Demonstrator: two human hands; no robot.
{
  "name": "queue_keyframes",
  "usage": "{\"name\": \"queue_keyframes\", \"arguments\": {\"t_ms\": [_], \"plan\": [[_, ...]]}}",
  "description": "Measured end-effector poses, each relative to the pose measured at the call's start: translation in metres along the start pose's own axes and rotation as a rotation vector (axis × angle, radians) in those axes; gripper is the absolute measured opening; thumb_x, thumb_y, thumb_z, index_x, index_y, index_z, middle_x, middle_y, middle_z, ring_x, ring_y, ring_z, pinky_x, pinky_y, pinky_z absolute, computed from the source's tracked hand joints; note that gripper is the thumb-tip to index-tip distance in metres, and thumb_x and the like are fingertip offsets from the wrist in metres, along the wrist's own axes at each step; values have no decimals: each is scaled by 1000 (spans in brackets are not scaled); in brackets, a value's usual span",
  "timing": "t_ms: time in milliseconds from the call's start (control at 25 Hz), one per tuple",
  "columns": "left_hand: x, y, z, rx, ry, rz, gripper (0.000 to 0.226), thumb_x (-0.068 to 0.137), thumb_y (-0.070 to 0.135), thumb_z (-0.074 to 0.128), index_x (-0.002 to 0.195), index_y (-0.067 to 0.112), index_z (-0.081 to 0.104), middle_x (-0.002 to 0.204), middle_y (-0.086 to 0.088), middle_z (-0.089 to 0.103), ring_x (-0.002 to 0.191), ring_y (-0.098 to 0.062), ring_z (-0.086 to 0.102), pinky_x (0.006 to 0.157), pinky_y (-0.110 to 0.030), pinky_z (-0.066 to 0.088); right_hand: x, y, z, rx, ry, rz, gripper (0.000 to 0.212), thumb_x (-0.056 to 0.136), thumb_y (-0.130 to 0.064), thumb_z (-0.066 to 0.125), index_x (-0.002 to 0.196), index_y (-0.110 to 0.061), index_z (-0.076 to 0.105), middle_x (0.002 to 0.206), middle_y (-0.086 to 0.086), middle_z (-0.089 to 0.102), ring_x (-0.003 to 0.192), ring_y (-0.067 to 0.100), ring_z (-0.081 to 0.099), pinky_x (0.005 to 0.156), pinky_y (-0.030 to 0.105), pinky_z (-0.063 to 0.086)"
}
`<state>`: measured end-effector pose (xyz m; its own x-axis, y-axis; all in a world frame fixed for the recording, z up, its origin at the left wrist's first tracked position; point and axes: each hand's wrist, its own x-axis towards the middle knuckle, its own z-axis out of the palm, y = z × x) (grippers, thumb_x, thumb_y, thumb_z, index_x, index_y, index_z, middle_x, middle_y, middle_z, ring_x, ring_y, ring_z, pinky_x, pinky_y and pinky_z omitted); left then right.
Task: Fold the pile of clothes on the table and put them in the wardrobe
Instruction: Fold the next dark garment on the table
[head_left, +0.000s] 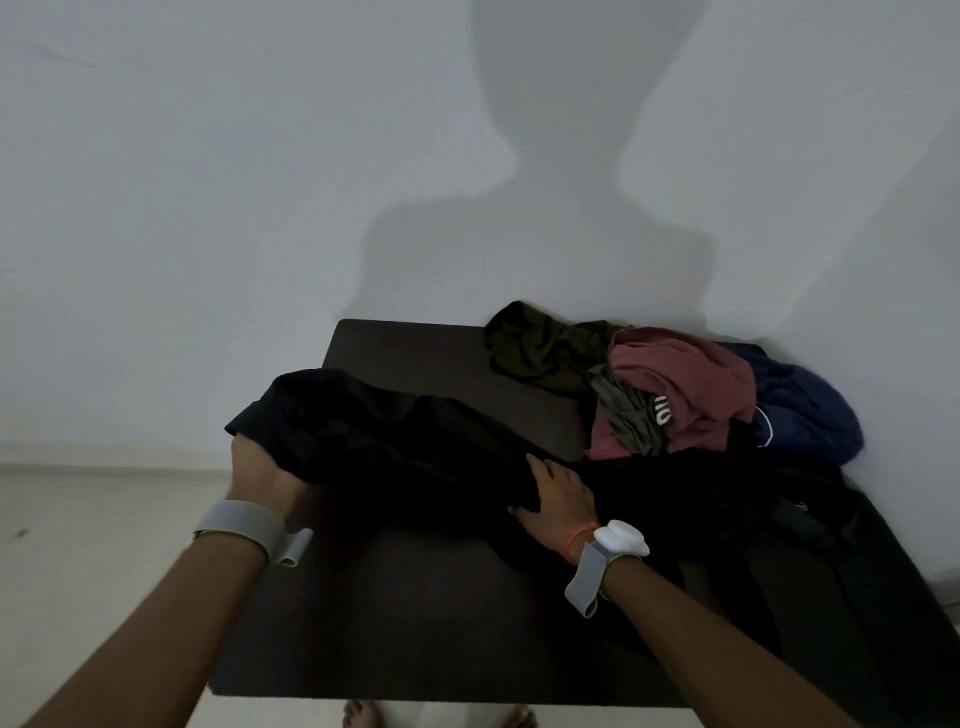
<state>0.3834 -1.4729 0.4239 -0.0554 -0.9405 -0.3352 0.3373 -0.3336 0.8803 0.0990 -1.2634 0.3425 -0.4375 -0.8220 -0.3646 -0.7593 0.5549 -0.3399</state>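
A black garment (415, 441) lies stretched across the dark table (415, 623), from its left edge to the right side. My left hand (265, 475) grips the garment's left end at the table's left edge, its fingers hidden under the cloth. My right hand (558, 499) holds the middle of the same garment, thumb under a fold. At the back right sits a pile: an olive garment (540, 348), a pink garment (685, 384), a grey-green piece (626, 415) and a navy garment (810, 415). No wardrobe is in view.
The table stands against a pale wall (208, 208) that carries my shadow. Light floor (93, 545) lies to the left. My bare feet (363, 714) show under the table's near edge. More black cloth (753, 499) lies at the table's right.
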Motion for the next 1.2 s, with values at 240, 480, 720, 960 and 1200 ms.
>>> {"name": "queue_keyframes", "arguments": {"t_ms": [240, 480, 720, 960, 1200], "plan": [[-54, -28, -10, -271, 341, -234, 50, 104, 39, 39, 146, 11, 35, 130, -12, 46, 111, -28, 62, 95, -38, 55, -4, 13, 12, 54, 151, -97, 52, 101, -36, 37, 152, -25, 43, 149, 4, 50, 135, 31, 44, 109, 45, 39], [-92, -63, -14, 714, 254, 398, 63, 93, 18, 63, 149, 5, 36, 147, -7, 41, 133, -22, 46, 115, -38, 34, -21, 9, 19, 138, 255, -186, 38, 103, -32, 44, 129, -11, 61, 120, 10, 68, 109, 36, 59, 92, 44, 47], [-113, -86, -22, 1528, -288, 921, 71, 71, 26, 60, 140, 13, 55, 165, -14, 24, 156, -31, 7, 124, -53, 5, -72, -11, 37, 161, 195, -236, 44, 94, -38, 33, 116, -14, 63, 109, 7, 66, 101, 33, 62, 86, 43, 49], [-128, -96, -72, 1875, -431, 932, 23, 62, 25, 60, 78, 12, 69, 97, -12, 67, 98, -34, 65, 114, -62, 21, -135, -25, 70, 181, 172, -131, 51, 86, -33, 54, 133, -15, 52, 118, 9, 57, 108, 33, 57, 90, 44, 49], [-158, -96, -141, 1896, -594, 891, 25, 57, 23, 73, 51, 21, 49, 43, 2, 52, 37, -26, 48, 70, -36, 39, -198, -37, 106, 228, 209, 44, 71, 82, -24, 72, 145, -12, 40, 132, 17, 49, 114, 39, 56, 94, 46, 52]]}}
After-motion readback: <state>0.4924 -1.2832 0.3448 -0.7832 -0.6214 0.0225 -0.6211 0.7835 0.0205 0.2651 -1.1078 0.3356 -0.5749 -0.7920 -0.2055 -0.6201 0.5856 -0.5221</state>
